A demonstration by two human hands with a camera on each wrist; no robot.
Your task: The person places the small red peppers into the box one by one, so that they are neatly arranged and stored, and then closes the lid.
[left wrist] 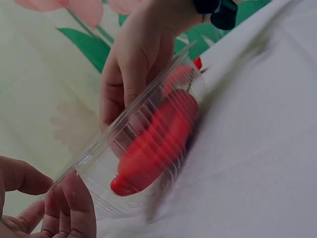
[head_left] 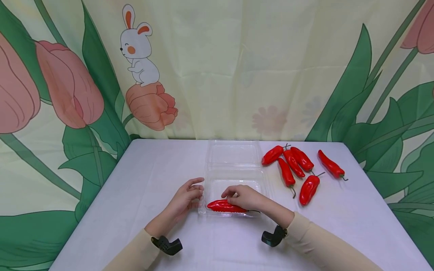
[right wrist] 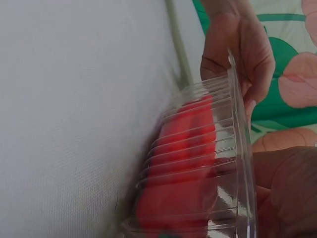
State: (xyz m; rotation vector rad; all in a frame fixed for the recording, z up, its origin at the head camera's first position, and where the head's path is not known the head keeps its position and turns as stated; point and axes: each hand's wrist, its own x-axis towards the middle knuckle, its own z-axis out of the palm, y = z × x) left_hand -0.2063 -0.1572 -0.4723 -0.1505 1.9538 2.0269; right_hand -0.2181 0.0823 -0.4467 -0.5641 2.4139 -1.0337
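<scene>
A clear plastic clamshell tray (head_left: 237, 177) lies open on the white table, its lid (head_left: 233, 153) folded back. One red pepper (head_left: 222, 206) lies along the tray's near wall. My right hand (head_left: 245, 197) reaches into the tray and holds that pepper, fingers curled over it. My left hand (head_left: 184, 199) rests its fingertips against the tray's left wall. The left wrist view shows the pepper (left wrist: 158, 144) through the ribbed wall (left wrist: 99, 171), the right hand (left wrist: 133, 64) above it and the left fingers (left wrist: 64, 208) at the corner. The right wrist view shows pepper (right wrist: 183, 148), tray rim (right wrist: 240, 148) and left hand (right wrist: 237, 49).
Several more red peppers (head_left: 295, 165) lie loose on the table (head_left: 135, 188) to the right of the tray, one (head_left: 330, 164) farther right. A printed curtain with tulips and a rabbit (head_left: 139, 49) hangs behind the table's far edge.
</scene>
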